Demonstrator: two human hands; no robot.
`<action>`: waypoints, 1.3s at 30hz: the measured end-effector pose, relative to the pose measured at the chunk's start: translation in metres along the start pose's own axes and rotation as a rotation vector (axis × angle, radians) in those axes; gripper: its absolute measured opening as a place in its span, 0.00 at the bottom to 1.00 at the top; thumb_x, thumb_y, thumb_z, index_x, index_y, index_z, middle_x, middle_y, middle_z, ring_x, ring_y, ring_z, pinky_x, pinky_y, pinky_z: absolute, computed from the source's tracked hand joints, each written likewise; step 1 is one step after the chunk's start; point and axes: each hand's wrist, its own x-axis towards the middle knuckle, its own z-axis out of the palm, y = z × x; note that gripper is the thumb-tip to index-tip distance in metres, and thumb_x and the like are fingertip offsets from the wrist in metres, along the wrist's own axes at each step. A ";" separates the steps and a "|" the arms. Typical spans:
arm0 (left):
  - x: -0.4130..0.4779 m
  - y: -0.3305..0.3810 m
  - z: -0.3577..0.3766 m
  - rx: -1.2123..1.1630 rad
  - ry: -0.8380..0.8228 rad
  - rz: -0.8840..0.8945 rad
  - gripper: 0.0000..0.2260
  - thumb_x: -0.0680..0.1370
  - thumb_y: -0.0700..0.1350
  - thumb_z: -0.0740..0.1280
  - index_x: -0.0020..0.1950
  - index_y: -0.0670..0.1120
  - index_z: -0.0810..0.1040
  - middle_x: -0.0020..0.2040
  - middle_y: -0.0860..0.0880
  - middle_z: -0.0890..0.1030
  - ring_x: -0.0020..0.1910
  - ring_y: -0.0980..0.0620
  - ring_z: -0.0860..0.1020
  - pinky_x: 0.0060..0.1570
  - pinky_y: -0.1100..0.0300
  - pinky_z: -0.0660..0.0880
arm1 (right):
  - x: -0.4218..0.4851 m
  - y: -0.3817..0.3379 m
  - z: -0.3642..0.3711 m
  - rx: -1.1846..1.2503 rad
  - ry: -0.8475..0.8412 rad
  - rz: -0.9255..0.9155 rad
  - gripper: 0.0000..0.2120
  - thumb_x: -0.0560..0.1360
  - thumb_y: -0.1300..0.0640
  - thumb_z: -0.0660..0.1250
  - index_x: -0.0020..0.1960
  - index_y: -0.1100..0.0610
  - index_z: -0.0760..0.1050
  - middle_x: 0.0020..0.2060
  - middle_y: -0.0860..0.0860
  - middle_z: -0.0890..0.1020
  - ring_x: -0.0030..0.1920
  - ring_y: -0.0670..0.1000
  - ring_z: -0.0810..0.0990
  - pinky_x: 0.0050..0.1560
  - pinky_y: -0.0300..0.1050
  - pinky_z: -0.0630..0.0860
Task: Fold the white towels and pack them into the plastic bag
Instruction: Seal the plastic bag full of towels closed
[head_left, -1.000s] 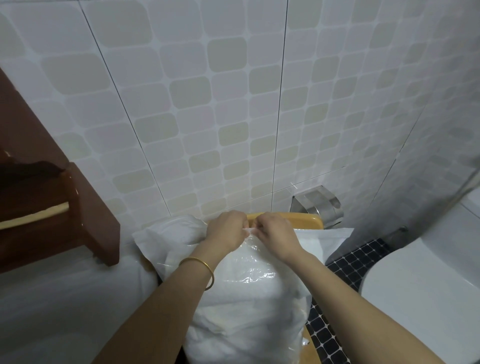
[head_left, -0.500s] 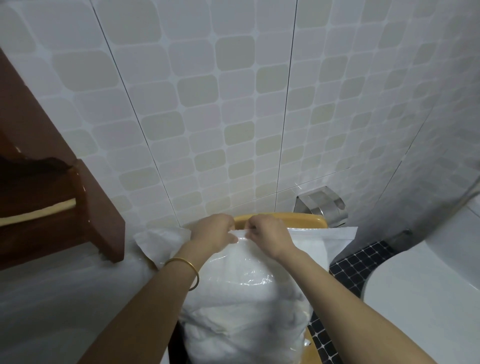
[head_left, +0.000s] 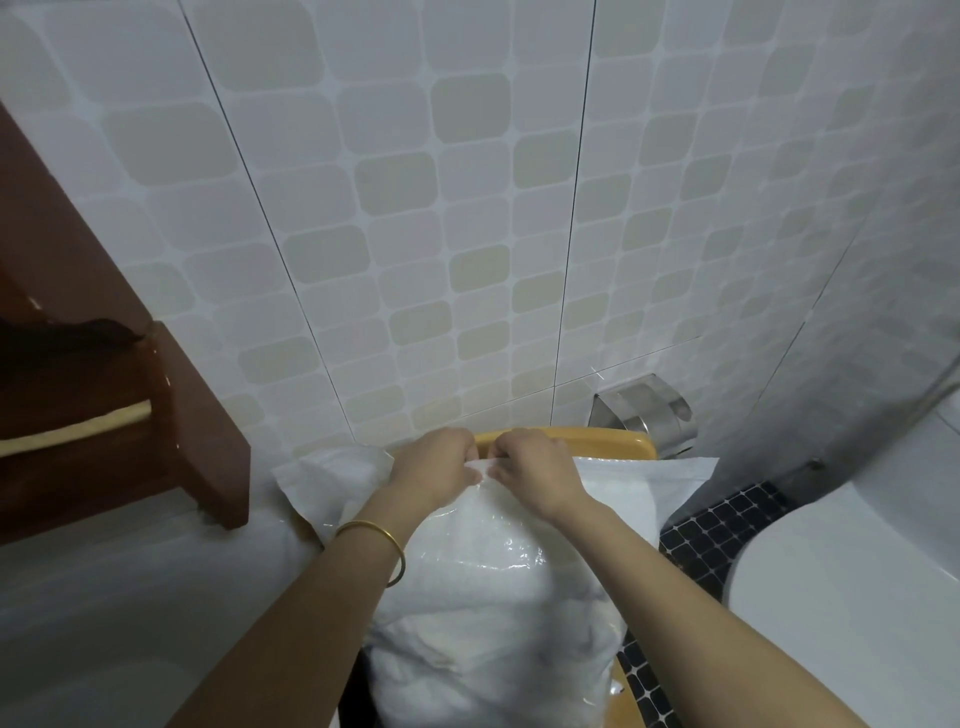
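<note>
A clear plastic bag (head_left: 498, 561) stuffed with folded white towels (head_left: 488, 639) lies on a yellow chair, its mouth pointing away from me. My left hand (head_left: 434, 467) and my right hand (head_left: 532, 475) sit side by side at the bag's top edge, fingers curled, each pinching the white strip along the opening. A gold bangle circles my left wrist. The bag's far corners spread out left and right of my hands.
The yellow chair back (head_left: 602, 441) stands against the tiled wall (head_left: 467, 234). A metal paper holder (head_left: 644, 410) hangs on the wall at right. A brown wooden cabinet (head_left: 104, 415) juts in at left. A white toilet (head_left: 852, 587) and black mosaic floor (head_left: 717, 525) lie right.
Both hands stay together at the bag's top edge, pinching it. The bag's left flap has flattened a little, and the view has tilted slightly.
</note>
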 end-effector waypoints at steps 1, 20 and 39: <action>0.000 0.001 -0.001 -0.005 0.000 0.002 0.07 0.74 0.46 0.69 0.42 0.50 0.71 0.44 0.52 0.74 0.47 0.48 0.76 0.43 0.57 0.70 | 0.000 0.000 0.001 -0.010 0.005 -0.002 0.05 0.76 0.54 0.63 0.47 0.52 0.77 0.48 0.49 0.79 0.54 0.53 0.74 0.47 0.46 0.62; -0.002 0.009 -0.004 0.042 -0.016 0.001 0.05 0.73 0.47 0.70 0.47 0.51 0.75 0.50 0.51 0.77 0.51 0.48 0.77 0.47 0.57 0.72 | -0.002 0.002 -0.007 0.001 -0.025 -0.004 0.06 0.75 0.53 0.65 0.44 0.56 0.75 0.45 0.53 0.78 0.50 0.56 0.75 0.46 0.48 0.68; -0.005 0.015 -0.006 0.116 -0.012 0.010 0.04 0.75 0.48 0.68 0.47 0.50 0.74 0.53 0.49 0.78 0.54 0.47 0.76 0.47 0.57 0.70 | -0.008 0.004 -0.007 0.025 0.021 0.020 0.05 0.75 0.54 0.64 0.44 0.54 0.76 0.43 0.50 0.79 0.49 0.55 0.75 0.42 0.45 0.63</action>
